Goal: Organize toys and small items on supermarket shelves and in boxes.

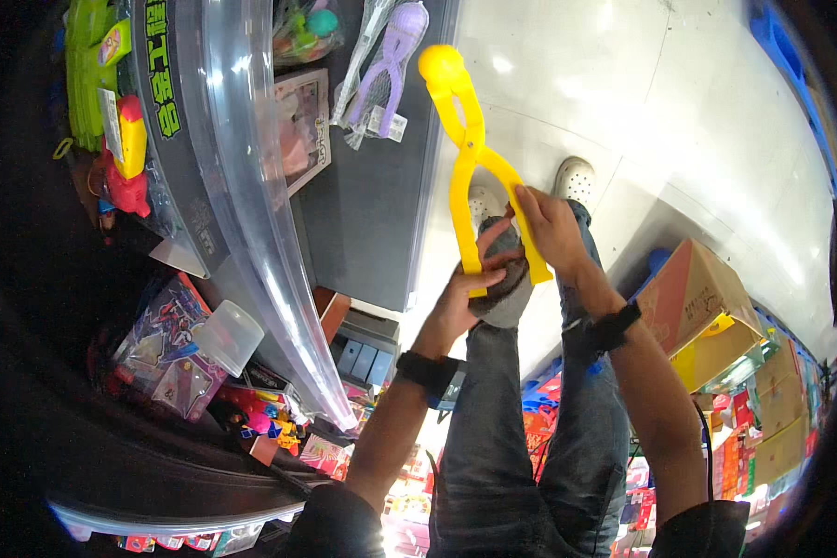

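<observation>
A yellow plastic snowball maker [469, 145], shaped like scissor tongs, is held out before me with its round end away from me and its jaws together. My left hand [464, 296] grips the end of its left handle. My right hand [551, 227] holds the right handle about midway, fingers reaching inward. Between the handles, a grey and dark thing [506, 279] shows behind my fingers; I cannot tell what it is. On the dark shelf to the left lies a purple snowball maker [394, 63] in a net bag with a tag.
A pink-framed boxed toy [307, 129] lies on the shelf behind a clear plastic edge strip [251, 174]. Packaged toys and a translucent cup [229, 338] stand at the left. An open cardboard box [704, 314] is on the right. My shoe [575, 180] rests on the pale floor.
</observation>
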Tool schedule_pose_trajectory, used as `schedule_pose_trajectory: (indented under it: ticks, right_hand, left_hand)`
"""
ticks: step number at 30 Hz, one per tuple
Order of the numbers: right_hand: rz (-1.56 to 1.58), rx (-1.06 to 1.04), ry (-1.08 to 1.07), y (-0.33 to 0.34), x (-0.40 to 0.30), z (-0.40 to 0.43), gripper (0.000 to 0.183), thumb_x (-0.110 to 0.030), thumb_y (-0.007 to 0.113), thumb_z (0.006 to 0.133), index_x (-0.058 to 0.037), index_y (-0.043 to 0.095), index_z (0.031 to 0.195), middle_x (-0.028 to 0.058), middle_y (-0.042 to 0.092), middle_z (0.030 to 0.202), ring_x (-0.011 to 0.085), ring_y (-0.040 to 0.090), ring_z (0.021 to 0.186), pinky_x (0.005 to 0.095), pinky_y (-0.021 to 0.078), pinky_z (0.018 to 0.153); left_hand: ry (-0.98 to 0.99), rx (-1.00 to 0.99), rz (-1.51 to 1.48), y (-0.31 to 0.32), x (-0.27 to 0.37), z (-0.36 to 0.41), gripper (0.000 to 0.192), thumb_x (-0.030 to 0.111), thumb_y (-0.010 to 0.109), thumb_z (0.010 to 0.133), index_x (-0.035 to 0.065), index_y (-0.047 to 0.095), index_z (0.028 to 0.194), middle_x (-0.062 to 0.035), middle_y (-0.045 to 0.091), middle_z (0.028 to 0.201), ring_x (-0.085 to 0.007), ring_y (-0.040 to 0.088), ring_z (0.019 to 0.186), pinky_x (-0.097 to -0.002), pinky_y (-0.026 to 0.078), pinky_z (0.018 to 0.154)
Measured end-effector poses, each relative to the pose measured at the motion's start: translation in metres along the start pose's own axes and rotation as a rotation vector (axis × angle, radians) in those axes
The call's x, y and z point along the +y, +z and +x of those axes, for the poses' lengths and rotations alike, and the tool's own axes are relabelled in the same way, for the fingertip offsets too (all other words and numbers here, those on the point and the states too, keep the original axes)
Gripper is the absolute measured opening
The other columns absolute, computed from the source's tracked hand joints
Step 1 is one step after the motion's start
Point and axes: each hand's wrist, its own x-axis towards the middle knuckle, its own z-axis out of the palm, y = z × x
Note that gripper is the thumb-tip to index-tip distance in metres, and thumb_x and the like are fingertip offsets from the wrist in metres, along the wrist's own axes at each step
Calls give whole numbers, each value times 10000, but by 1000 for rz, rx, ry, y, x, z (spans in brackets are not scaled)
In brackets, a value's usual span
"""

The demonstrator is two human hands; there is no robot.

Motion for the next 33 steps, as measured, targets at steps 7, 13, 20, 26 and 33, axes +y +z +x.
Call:
schedule_pose_trajectory:
  ticks: [7,13,20,26,33]
  right_hand:
    - [-106,-161,-38,-24,32,36,407,-324,324,1004,1,565,962,120,625,837,196,594,760,321,492,720]
    - [87,-80,12,-39,70,51,389,-267,327,1007,19,581,937,111,621,805,176,602,730,297,493,682]
    - [30,9,165,-74,137,53,415,-316,377,987,30,579,882,114,618,785,169,601,668,282,482,618]
    - [-39,41,261,-92,193,45,378,-284,384,979,25,577,880,111,613,764,164,600,657,280,482,604]
    - [-9,52,282,-77,178,52,468,-369,365,983,36,582,893,118,610,723,169,596,641,298,491,607]
  left_hand:
    - [210,311,718,-42,65,40,542,89,568,841,104,398,1355,-128,654,1075,-171,597,1043,-328,436,942]
    - [425,981,1406,-157,114,73,373,96,537,883,67,445,1243,-177,624,1035,-332,624,922,-419,502,798]
    - [554,1231,1784,-202,119,133,467,102,587,841,76,410,1272,-188,527,1082,-373,535,989,-449,511,773]
    - [491,1372,1957,-213,129,160,464,247,615,846,69,428,1232,-191,431,1092,-366,517,984,-440,531,720]
    - [437,1551,1227,-265,174,134,740,550,662,752,-37,479,1164,-265,536,1097,-345,557,1022,-399,499,777]
